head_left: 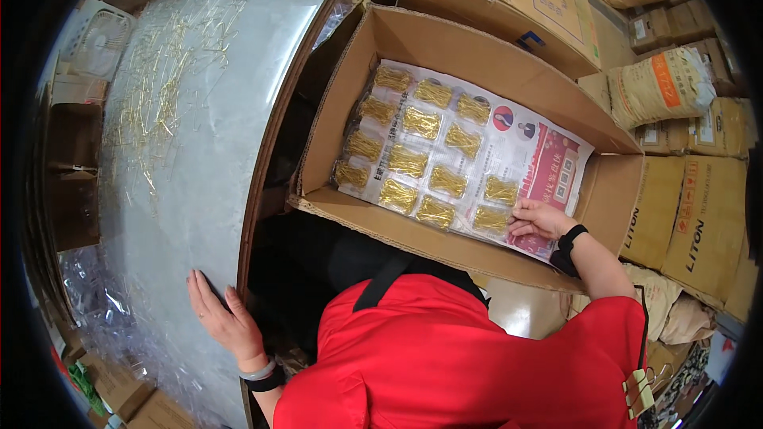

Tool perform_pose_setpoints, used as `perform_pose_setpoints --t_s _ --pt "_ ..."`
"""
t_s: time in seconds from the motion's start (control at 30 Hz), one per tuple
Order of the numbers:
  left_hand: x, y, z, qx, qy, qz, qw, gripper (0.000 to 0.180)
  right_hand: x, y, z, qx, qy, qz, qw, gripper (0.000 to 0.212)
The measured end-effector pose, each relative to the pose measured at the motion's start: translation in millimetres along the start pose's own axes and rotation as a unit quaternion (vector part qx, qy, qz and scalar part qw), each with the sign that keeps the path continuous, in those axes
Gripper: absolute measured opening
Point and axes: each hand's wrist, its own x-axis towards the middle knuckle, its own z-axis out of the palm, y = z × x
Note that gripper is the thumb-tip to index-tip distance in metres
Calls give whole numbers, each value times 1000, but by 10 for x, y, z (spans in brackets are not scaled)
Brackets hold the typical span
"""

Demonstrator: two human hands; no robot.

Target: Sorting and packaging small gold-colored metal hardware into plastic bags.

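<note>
A clear pack of gold-coloured pins (491, 220) is set at the near end of the shortest row, close to the front wall of an open cardboard box (445, 40). Its right edge is met by the right hand (542, 219), whose fingers are bent close together; whether the pack is gripped cannot be told. Similar packs (408, 160) are ranged in rows to the left, on a printed sheet (548, 179). Between the packs and the box's right wall, the sheet's reddish part is exposed, and room for the right arm is given by the open top. Between the box's left end and the metal counter (226, 127) a dark gap is left. Near the counter's right edge the left hand (229, 324) is laid flat, fingers extended. Loose gold pins (163, 103) are scattered toward the counter's far left side.
</note>
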Motion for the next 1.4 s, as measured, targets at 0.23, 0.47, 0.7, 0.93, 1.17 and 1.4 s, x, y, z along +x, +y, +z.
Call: perform_pose_setpoints --t_s 0.23,0.47,0.7,0.93,1.17,1.4 --pt "16 -1 -11 16 -2 8 1000 53 -40 -74 193 -89 15 33 995 21" --pt "-7 3 -15 19 -1 -1 1000 54 21 -893 71 -372 146 -15 916 30" --pt "16 32 -36 20 -4 -1 1000 55 645 -1437 793 -506 275 -448 684 18" --pt "16 41 -34 22 0 -4 1000 55 861 -1393 985 -602 270 -386 644 23" --pt "11 49 -29 18 6 -4 1000 56 850 -1298 972 -580 272 -401 655 24" --pt "24 56 -38 26 5 -2 1000 55 830 -1284 1032 -567 334 -405 635 26"
